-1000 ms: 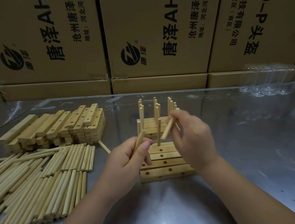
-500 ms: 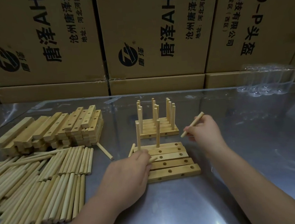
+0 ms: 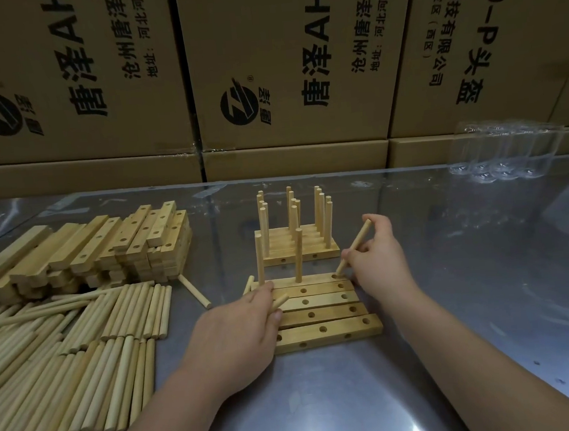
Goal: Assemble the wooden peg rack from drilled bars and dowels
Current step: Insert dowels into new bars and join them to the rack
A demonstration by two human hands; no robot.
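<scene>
Five drilled bars (image 3: 324, 330) lie side by side between my hands. Two upright dowels (image 3: 298, 255) stand in the farthest bar. My right hand (image 3: 379, 258) pinches a tilted dowel (image 3: 354, 245), its lower end at that bar's right hole. My left hand (image 3: 235, 336) grips a spare dowel (image 3: 281, 301) and rests on the bars' left ends. Beyond both hands stands a finished rack (image 3: 314, 256).

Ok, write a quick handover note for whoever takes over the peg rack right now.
Right hand: grip pinches a tilted dowel, lower tip at the right hole of the far bar.
Left hand: holds a spare dowel, resting on the bars' left end.
Done: two upright dowels in the far bar; finished rack behind.
Left: seat this dowel, then fill the four nearer bars from the dowel pile at left.
</scene>
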